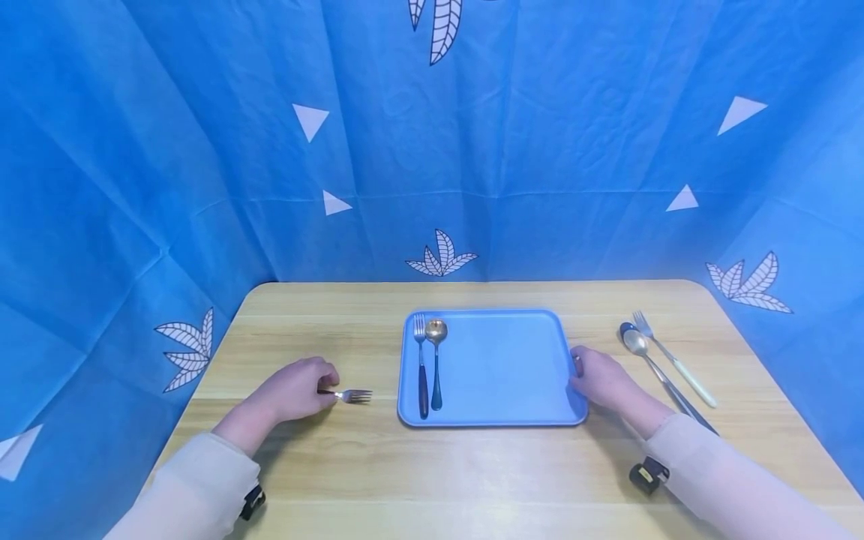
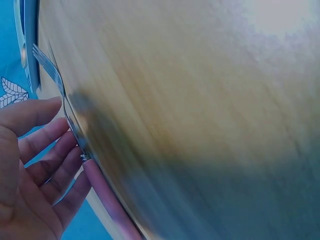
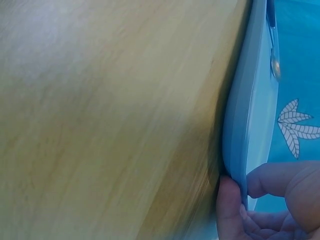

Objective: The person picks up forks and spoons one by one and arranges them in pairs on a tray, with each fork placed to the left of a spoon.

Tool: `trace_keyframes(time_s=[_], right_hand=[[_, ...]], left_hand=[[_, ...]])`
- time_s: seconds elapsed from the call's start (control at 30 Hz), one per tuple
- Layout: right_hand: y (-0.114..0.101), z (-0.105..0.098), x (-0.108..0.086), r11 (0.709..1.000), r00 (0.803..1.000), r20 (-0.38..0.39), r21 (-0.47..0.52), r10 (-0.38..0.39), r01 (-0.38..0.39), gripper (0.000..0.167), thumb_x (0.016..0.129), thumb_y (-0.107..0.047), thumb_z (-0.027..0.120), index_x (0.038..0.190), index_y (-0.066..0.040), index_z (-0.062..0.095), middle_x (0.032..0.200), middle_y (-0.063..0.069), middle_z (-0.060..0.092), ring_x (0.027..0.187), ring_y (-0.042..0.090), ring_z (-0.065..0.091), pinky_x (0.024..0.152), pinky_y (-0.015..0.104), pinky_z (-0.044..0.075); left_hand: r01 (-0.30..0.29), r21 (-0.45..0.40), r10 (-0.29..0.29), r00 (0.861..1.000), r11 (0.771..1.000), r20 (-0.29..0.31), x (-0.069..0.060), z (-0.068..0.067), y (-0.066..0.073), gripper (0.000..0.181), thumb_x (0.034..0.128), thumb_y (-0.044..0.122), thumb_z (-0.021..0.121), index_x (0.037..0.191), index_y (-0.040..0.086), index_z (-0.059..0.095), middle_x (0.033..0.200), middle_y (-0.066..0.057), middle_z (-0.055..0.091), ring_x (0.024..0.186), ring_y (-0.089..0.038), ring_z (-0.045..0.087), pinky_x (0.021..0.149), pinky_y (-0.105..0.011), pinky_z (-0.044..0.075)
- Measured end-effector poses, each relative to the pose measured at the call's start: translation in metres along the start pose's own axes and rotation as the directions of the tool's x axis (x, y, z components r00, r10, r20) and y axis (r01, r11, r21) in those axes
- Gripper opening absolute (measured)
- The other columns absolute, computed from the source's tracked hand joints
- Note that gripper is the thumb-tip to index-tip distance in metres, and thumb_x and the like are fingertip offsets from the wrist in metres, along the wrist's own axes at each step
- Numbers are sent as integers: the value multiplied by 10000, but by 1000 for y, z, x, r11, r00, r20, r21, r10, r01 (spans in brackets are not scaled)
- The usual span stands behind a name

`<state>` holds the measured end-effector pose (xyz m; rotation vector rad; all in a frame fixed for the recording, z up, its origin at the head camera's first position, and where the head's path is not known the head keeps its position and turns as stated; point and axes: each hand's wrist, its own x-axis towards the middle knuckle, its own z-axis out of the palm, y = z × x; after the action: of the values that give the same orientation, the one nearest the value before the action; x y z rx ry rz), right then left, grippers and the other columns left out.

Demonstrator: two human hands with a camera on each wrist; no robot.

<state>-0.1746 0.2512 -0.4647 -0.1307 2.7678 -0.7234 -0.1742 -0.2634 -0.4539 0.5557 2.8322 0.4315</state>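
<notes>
My left hand [image 1: 300, 388] is on the left of the table, its thumb and fingers curled at the neck of a fork [image 1: 356, 396]. The tines point right, toward the tray; in the left wrist view the fork's handle [image 2: 107, 200] looks pinkish. With thumb and fingers, my right hand [image 1: 603, 377] pinches the right rim of a blue tray [image 1: 506, 367], which lies flat on the table. Inside the tray, along its left side, lie a dark-handled fork [image 1: 422, 375] and a gold-bowled spoon [image 1: 436, 364], side by side.
Right of the tray lie a white-handled fork [image 1: 682, 367] and two spoons, one silver-bowled [image 1: 636, 343] and one dark [image 1: 625, 328], overlapping partly under the right forearm. A blue patterned cloth [image 1: 499, 150] hangs behind and beside the wooden table [image 1: 486, 480].
</notes>
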Motion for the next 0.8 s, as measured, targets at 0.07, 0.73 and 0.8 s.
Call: trace_keyframes(time_s=[0.07, 0.73, 0.8], right_hand=[[0, 0, 0, 1000, 1000, -3, -1, 0, 0, 572, 843, -16, 657, 1326, 192, 431, 824, 95, 604, 716, 213, 580, 626, 346, 513], [-2, 0, -2, 1000, 1000, -15, -13, -15, 15, 540, 843, -14, 649, 1300, 193, 451, 774, 71, 573, 674, 200, 552, 594, 336, 480], [-2, 0, -2, 1000, 1000, -14, -13, -9, 9, 543, 844, -16, 649, 1305, 191, 449, 770, 66, 571, 670, 195, 550, 591, 330, 477]], left_hand=[[-2, -3, 2, 1000, 1000, -3, 0, 0, 0, 163, 822, 175, 799, 930, 121, 690, 867, 31, 594, 788, -131, 534, 780, -390, 496], [-10, -32, 10, 1000, 999, 12, -1, 3, -7, 166, 861, 60, 755, 852, 154, 619, 799, 54, 546, 745, -121, 491, 705, -341, 450], [-20, -26, 21, 1000, 999, 14, -1, 2, -7, 173, 871, 59, 747, 833, 157, 609, 779, 60, 534, 729, -116, 479, 684, -329, 434]])
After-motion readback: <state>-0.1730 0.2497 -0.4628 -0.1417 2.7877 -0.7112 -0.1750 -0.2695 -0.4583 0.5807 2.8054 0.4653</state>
